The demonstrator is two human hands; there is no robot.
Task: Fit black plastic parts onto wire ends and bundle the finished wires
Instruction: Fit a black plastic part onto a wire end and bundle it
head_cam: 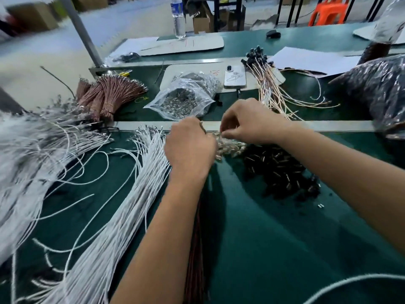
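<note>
Head view: the person works at the middle of the green bench (252, 238), just short of the metal rail (317, 126) that crosses it. The left hand (189, 148) is curled round a bundle of brown wires (195, 270) that runs back under the forearm toward the near edge, its metal-tipped wire ends (230, 147) fanned out between the two hands. The right hand (249, 121) arches over those tips, thumb and forefinger pinched together on something small; whether that is a single wire end or a black part cannot be told.

The step in hand looks like singling out one end for fitting. The next move would call for a black plastic part from the heap (282, 170) lying just right of the tips, pushed squarely onto the chosen end.

Finished wires with black caps (274, 84) lie beyond the rail, beside a phone (235, 76). Loose white wires (122, 211) spread toward the left edge.
</note>
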